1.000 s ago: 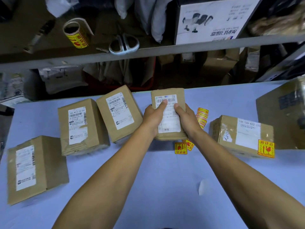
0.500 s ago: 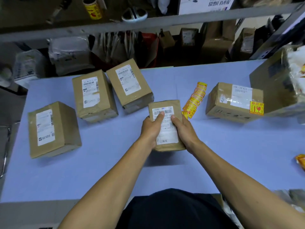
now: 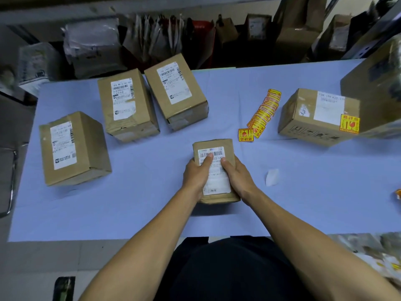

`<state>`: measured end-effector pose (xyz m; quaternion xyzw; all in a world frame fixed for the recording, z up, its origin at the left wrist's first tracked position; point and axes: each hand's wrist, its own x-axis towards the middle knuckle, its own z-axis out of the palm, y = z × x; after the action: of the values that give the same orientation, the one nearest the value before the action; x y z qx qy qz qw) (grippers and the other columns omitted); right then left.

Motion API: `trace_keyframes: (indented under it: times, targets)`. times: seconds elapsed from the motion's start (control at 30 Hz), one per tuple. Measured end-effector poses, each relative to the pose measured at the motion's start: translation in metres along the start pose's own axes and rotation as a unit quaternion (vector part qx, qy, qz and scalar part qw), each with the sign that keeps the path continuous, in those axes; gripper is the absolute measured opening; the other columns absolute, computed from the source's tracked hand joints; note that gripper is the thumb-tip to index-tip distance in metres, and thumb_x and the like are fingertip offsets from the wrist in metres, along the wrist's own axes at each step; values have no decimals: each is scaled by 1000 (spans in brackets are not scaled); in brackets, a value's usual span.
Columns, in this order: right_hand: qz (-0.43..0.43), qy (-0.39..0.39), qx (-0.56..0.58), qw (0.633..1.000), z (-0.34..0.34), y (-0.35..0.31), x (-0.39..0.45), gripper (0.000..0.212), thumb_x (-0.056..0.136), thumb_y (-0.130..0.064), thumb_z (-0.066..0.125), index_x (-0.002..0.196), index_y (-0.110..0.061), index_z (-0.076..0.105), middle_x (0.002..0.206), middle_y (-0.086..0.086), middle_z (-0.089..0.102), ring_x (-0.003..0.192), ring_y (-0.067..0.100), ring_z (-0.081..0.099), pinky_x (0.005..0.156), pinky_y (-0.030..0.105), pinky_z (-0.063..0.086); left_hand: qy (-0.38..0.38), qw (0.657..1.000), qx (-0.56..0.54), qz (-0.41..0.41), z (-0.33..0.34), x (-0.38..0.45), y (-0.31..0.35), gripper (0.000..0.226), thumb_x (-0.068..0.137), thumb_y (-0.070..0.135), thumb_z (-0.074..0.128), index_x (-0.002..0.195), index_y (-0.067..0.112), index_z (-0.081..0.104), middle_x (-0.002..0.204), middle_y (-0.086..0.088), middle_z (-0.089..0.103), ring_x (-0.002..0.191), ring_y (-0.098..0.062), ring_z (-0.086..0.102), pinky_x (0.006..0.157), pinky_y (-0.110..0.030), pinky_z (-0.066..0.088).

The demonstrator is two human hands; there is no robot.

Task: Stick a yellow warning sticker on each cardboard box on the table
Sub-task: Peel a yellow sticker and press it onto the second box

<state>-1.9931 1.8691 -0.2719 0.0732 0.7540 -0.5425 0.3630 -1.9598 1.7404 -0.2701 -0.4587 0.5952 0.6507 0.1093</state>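
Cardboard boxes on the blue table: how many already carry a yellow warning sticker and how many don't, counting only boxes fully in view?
With a yellow sticker: 1, the box at right.
Without one showing: 4, three at left and the small box gripped by the left hand and right hand.
Total: 5

A white paper scrap (image 3: 272, 177) lies on the table right of centre. Wrapped parcels (image 3: 91, 51) and brown cartons (image 3: 290, 29) crowd the top of the frame, with an orange packet (image 3: 398, 194) at the right edge.
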Motion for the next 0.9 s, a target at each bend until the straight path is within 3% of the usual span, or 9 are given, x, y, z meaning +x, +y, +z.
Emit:
trace_keyframes:
  times: [0.07, 0.13, 0.23, 0.33, 0.53, 0.73, 0.9]
  targets:
    - [-5, -1, -29, 1000, -5, -2, 1, 37, 96, -53, 48, 131, -43, 53, 123, -17, 66, 118, 13, 62, 99, 33, 48, 42, 986, 139, 77, 1, 0, -3, 60, 90, 47, 62, 142, 19, 48, 143, -5, 56, 130, -26, 53, 111, -43, 41]
    - [-8, 14, -51, 999, -12, 0, 3, 51, 97, -52, 48, 146, -38, 43, 141, -11, 57, 132, 15, 53, 108, 35, 42, 80, 925, 307, 208, 0, -5, -6, 77, 95, 46, 55, 157, 21, 16, 166, -5, 15, 152, -23, 15, 121, -40, 14]
    - [-27, 72, -131, 988, -30, 2, 11, 59, 101, -49, 44, 154, -23, 35, 156, 2, 43, 142, 19, 40, 117, 39, 32, 38, 811, 469, 347, -4, -4, -5, 78, 95, 56, 40, 158, 27, 3, 167, -1, -9, 152, -20, -12, 119, -42, -7]
    - [-46, 122, -219, 967, -46, 1, 25, 51, 104, -40, 42, 147, -14, 45, 149, 10, 50, 137, 26, 46, 112, 39, 34, -20, 749, 561, 352, -5, 6, -6, 78, 94, 64, 28, 158, 27, 5, 166, 0, -12, 152, -21, -18, 121, -52, -6]
    - [-49, 188, -264, 945, -65, -9, 59, 43, 99, -25, 53, 138, -7, 52, 133, 18, 59, 121, 36, 55, 96, 40, 44, 4, 722, 599, 346, 0, 14, -10, 77, 94, 67, 19, 158, 25, 11, 167, -1, -7, 153, -24, -13, 120, -51, -4]
    - [34, 229, -216, 948, -66, -17, 92, 40, 95, -33, 63, 123, -5, 58, 119, 17, 65, 112, 37, 59, 83, 37, 45, 0, 715, 608, 346, -2, 15, -6, 77, 94, 67, 18, 158, 25, 8, 165, 0, -10, 152, -25, -14, 120, -50, -5]
    - [82, 238, -184, 950, -65, -20, 104, 15, 92, -27, 64, 92, -14, 57, 108, 14, 67, 104, 37, 61, 73, 32, 40, -1, 714, 606, 350, -2, 15, -5, 75, 95, 65, 20, 157, 25, 7, 163, -1, -11, 151, -25, -14, 121, -51, -3]
